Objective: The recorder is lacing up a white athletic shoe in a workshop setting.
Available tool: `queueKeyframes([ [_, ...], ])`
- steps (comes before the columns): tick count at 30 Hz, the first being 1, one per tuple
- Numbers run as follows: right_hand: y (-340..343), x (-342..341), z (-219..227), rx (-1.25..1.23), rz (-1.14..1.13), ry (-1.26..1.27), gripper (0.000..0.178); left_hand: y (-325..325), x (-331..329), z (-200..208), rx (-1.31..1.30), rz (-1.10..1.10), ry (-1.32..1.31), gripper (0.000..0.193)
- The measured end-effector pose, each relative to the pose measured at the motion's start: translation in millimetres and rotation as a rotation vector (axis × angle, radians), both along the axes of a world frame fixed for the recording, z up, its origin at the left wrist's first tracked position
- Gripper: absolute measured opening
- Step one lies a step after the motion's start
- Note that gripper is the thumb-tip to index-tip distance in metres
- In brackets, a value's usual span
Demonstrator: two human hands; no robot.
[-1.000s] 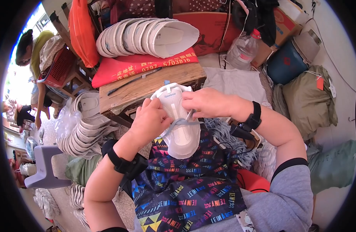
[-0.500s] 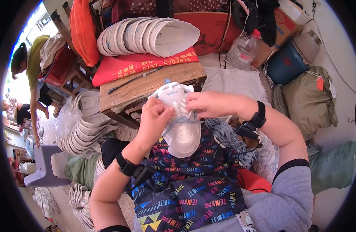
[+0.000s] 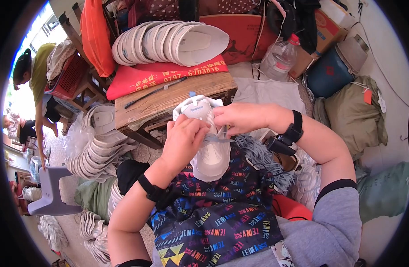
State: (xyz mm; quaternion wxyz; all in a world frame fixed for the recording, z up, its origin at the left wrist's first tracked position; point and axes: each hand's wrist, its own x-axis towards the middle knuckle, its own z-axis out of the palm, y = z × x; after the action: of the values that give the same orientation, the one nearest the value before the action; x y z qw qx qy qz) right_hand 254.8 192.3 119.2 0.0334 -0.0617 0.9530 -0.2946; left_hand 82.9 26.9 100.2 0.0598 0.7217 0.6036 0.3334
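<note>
A white shoe upper (image 3: 212, 162) rests on my lap, its toe toward me and its heel end against the wooden table edge. A grey-blue shoelace (image 3: 218, 139) crosses its throat. On the left side of the upper my left hand (image 3: 182, 140) is closed, thumb and fingers pinched together over the lacing. From the right, my right hand (image 3: 237, 119) reaches in with curled fingers, gripping the shoelace near the eyelets. Both hands partly cover the tongue. The exact fingertip hold of the left hand is hidden.
On the wooden table (image 3: 200, 85), nested white uppers (image 3: 169, 44) lie over a red cloth bag (image 3: 128, 79), beside a thin dark tool (image 3: 153, 92). More stacked uppers (image 3: 95, 151) stand left. Grey laces (image 3: 262, 160) hang at right. A person (image 3: 39, 80) bends near a grey stool (image 3: 53, 191).
My left hand has moved right and slightly up over the upper, closer to my right hand, and now covers the white strip on the tongue. My right hand has barely moved.
</note>
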Motion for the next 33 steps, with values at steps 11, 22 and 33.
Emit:
queueKeyframes([
  [11, -12.8, 2.9, -7.4, -0.001, -0.198, 0.037, 0.032, 3.4, 0.4, -9.4, -0.005, 0.081, -0.057, 0.012],
  [22, -22.5, 5.9, -2.2, 0.072, -0.285, -0.007, 0.029, 1.1, 1.6, -4.6, -0.098, 0.095, -0.078, 0.014],
  [33, -18.7, 5.7, -18.1, -0.157, -0.336, 0.114, 0.02, 1.2, 1.2, -7.7, -0.071, 0.098, -0.098, 0.012],
])
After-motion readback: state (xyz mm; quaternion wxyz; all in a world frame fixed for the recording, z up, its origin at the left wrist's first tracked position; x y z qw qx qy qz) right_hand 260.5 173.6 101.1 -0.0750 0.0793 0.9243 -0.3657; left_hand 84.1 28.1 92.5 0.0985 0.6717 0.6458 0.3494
